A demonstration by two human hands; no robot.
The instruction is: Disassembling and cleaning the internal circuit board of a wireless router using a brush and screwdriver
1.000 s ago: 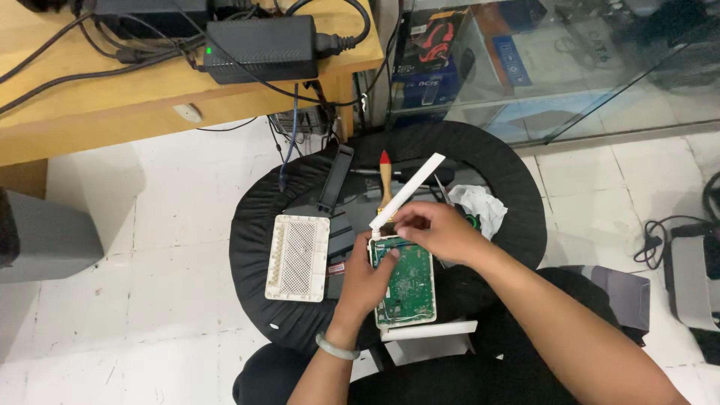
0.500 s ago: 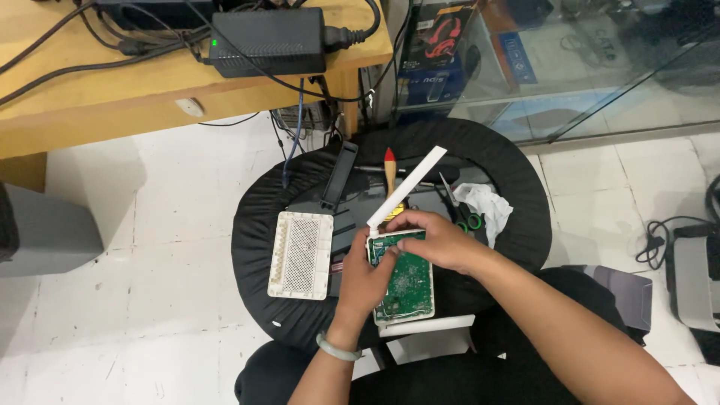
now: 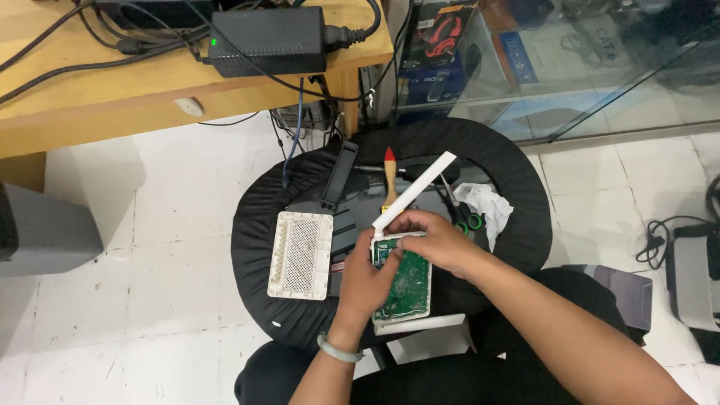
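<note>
Two hands grip a green circuit board (image 3: pixel 405 289) on a round black stool (image 3: pixel 262 217): left hand (image 3: pixel 367 281) clasps its left edge, right hand (image 3: pixel 435 240) pinches its white antenna (image 3: pixel 416 189). White vented cover (image 3: pixel 301 255) lies just left.

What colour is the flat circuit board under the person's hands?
Green, dotted with small silver parts: the circuit board shows best in the head view, the only view here.

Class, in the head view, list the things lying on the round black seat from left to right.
White vented cover → green circuit board under both hands → green-handled scissors → crumpled white cloth.
</note>
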